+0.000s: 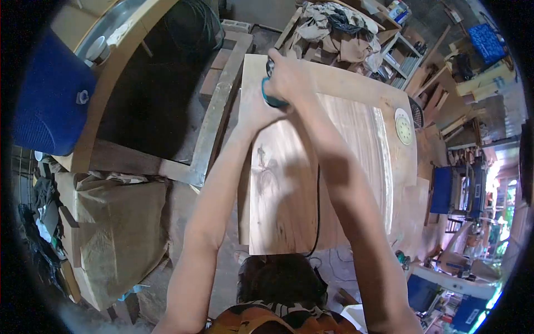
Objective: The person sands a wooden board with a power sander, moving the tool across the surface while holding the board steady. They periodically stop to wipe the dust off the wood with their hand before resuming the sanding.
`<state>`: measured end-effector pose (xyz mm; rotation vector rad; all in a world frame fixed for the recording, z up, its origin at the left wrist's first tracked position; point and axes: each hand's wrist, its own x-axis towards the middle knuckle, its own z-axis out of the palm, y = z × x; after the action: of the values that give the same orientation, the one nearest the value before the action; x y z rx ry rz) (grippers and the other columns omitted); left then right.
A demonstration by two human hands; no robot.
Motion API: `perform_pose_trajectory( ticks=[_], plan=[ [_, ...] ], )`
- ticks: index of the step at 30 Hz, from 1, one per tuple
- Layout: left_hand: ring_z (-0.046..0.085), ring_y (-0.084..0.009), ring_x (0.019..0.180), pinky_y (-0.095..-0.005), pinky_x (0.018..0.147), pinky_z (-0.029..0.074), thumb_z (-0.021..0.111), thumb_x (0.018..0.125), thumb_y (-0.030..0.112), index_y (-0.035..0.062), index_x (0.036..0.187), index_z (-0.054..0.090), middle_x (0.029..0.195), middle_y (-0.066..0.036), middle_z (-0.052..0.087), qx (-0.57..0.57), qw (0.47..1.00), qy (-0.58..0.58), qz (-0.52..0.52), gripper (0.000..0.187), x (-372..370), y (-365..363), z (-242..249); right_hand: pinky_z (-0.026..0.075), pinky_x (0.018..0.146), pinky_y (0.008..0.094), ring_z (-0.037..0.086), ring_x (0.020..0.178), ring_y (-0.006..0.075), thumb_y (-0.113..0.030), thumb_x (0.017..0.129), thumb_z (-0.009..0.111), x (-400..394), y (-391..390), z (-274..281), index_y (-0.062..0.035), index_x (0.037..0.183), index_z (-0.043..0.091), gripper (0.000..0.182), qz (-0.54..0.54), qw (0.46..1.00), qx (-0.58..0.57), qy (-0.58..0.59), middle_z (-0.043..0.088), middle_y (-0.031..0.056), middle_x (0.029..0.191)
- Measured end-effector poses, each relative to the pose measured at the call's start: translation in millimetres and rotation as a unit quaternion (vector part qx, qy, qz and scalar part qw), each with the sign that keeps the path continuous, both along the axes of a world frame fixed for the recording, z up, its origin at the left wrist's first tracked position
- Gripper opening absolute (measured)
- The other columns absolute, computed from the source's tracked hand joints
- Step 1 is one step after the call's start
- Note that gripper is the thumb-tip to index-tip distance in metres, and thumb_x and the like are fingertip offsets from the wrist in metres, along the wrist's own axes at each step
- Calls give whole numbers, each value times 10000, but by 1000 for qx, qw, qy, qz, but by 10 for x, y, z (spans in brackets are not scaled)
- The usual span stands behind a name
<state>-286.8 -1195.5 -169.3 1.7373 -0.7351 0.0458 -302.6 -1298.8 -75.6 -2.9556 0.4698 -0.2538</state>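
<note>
Both of my arms reach to the far left part of a wooden panel (283, 183) with streaked grain and a pale right edge. My right hand (289, 75) is closed over the top of a teal and black power tool (272, 100). Beside and below it, my left hand (255, 108) is wrapped round the tool's near left side, its fingers partly hidden. The tool's underside is hidden. A black cord (318, 206) runs down across the panel and over its near edge. The panel lies on a larger pale board (356, 83).
A round perforated sanding disc (403, 128) lies at the board's right. Left stand a wooden frame (214, 122), a cloth-covered box (119, 234) and a blue container (53, 94). Crumpled cloths (339, 33) and a grey rack (403, 58) are beyond the board.
</note>
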Motion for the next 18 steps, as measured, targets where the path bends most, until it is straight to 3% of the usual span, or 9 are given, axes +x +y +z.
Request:
perform_pose_trajectory(
  ticks=[4,7,9,12,15,18],
  plan=[
    [704,-375,965,-481,869,554,934,576,422,68,981,729,983,-170,745,16,998,-55,-4,575,420,24,-66,560,938,462,685,1091,402,-270,700,795,332,44,-34,-196,1349,607,680,7,999,-43,-14,644,202,1218],
    [702,-383,959,-493,859,553,944,561,430,56,970,725,983,-175,741,39,995,-66,58,596,467,110,-131,561,938,474,697,1072,406,-302,667,801,458,144,-23,-210,1330,619,694,19,999,-37,-14,662,195,1187],
    [689,-394,981,-502,871,545,946,553,460,43,1006,700,1005,-187,722,34,998,-37,33,664,435,232,-185,566,922,487,685,1093,432,-272,690,732,393,271,13,-197,1371,582,702,32,999,-36,-10,657,232,1203],
    [670,-407,1014,-507,894,532,944,551,472,41,1038,679,1042,-195,704,53,991,-88,84,703,177,373,-242,567,917,474,682,1089,444,-274,698,702,113,400,-81,-183,1385,570,705,41,999,-21,-13,659,256,1204],
    [644,-407,1058,-509,926,508,944,552,455,43,1059,666,1080,-190,694,67,993,-59,80,710,-284,473,-131,561,928,464,682,1078,432,-291,711,696,-336,419,-114,-160,1314,630,621,56,995,-33,-73,675,250,1179],
    [635,-401,1077,-511,933,498,944,554,440,55,1075,661,1085,-180,689,71,995,-41,62,707,-852,726,-47,560,929,474,686,1066,418,-282,707,700,-888,662,-45,-155,1283,651,592,35,998,-31,-41,681,248,1156]
  ],
)
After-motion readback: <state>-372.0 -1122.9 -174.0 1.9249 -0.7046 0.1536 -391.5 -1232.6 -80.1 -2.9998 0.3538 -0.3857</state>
